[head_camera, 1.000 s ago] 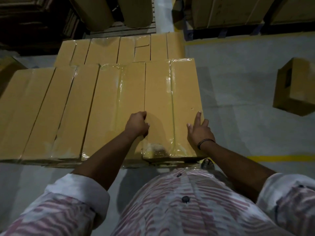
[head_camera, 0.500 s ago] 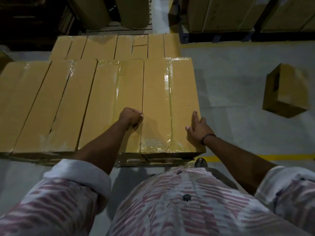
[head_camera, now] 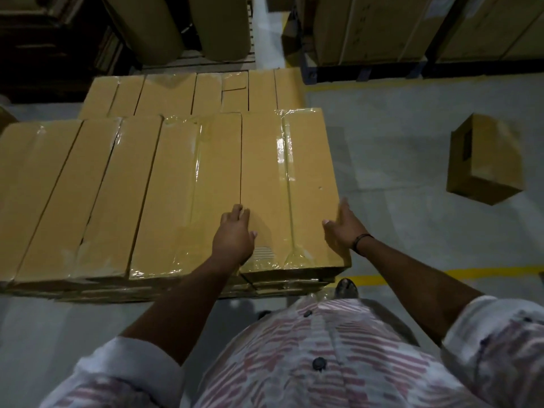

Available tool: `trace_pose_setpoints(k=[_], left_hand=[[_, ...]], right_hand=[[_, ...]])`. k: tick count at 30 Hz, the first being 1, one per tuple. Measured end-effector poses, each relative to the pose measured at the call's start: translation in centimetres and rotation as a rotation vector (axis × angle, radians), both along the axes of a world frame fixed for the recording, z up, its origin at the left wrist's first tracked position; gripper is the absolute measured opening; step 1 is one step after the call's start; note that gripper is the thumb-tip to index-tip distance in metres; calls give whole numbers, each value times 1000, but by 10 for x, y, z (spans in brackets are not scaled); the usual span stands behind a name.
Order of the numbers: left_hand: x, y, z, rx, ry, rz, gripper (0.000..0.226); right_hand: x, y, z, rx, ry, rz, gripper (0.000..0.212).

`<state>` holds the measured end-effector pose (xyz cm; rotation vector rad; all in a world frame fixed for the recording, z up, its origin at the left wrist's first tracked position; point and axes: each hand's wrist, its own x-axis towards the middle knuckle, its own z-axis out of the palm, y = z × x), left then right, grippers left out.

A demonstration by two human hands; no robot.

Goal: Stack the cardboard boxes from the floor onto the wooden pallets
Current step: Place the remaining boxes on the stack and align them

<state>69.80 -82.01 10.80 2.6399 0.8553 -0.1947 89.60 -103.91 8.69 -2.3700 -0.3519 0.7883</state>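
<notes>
I am resting my left hand (head_camera: 235, 235), fingers loose, on the taped cardboard box (head_camera: 290, 178) at the right end of the stack (head_camera: 117, 187) and holding my right hand (head_camera: 338, 229) spread at its outer edge, where an uneven push is risking a slide off the side.
</notes>
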Motion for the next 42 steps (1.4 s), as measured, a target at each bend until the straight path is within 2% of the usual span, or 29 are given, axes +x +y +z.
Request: trace_pose_setpoints(k=[2, 3, 6, 9, 10, 12, 14, 16, 19, 21, 26, 31, 37, 39, 42], left_hand=[[2, 3, 3, 2, 33, -6, 65], [4, 4, 5, 14, 66, -18, 66], [9, 5, 9, 64, 142, -71, 65], [14, 6, 13, 113, 196, -135, 64], [15, 6, 14, 122, 205, -142, 64], [16, 6, 16, 121, 217, -147, 63], [15, 5, 17, 117, 223, -152, 66], [13, 5, 17, 109, 235, -152, 72], [12, 5, 16, 128, 265, -172, 80], [13, 5, 17, 143, 286, -189, 85], [16, 8, 19, 140, 335, -204, 91], [25, 5, 25, 126, 387, -198, 88], [29, -13, 26, 64, 394, -118, 98], [33, -19, 25, 85, 377, -105, 95], [46, -28, 24, 126, 267, -158, 79]], right_hand=[[-6, 10, 1, 25, -27, -271, 78], [-10, 17, 2, 33, -5, -293, 76], [-11, 28, 4, -2, 89, -148, 73], [0, 23, 8, -66, 69, -47, 60], [1, 21, 8, -79, 59, -23, 59], [-5, 18, 8, -102, 32, 25, 73], [-21, 16, 3, -240, -83, 127, 86], [-37, 14, 1, -378, -218, 262, 88], [-56, 14, -2, -419, -357, 485, 88], [-64, 15, -5, -438, -376, 595, 89], [-62, 17, -6, -465, -354, 650, 92], [-52, 19, 0, -470, -293, 698, 94], [-47, 7, 6, -395, -322, 689, 82], [-44, 0, 7, -354, -327, 662, 78], [-42, -7, 8, -320, -340, 626, 76]])
